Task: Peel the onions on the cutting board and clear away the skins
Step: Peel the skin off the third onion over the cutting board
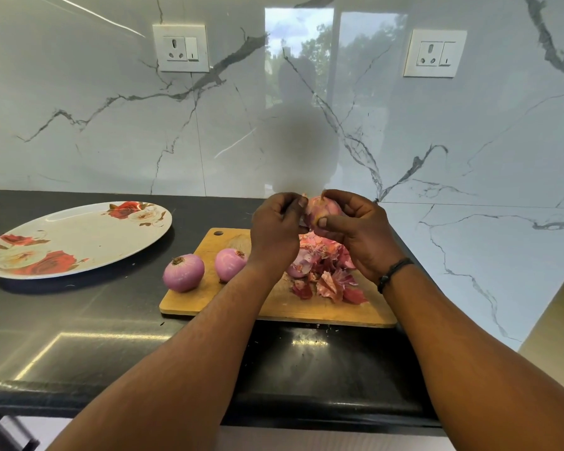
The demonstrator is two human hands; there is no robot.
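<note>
A person holds a partly skinned onion [324, 209] above the cutting board [274, 307], the right hand [358, 234] curled round it while the left hand [274, 229] pinches a flap of skin at its side. Directly beneath the fingers, a heap of pink and red skins [323, 275] lies on the board. Left of the fingers rest two peeled onions: one [230, 264] on the board, the other [183, 272] at its left edge. Farther left on the black counter [79, 320] sits a rose-patterned plate [75, 239].
</note>
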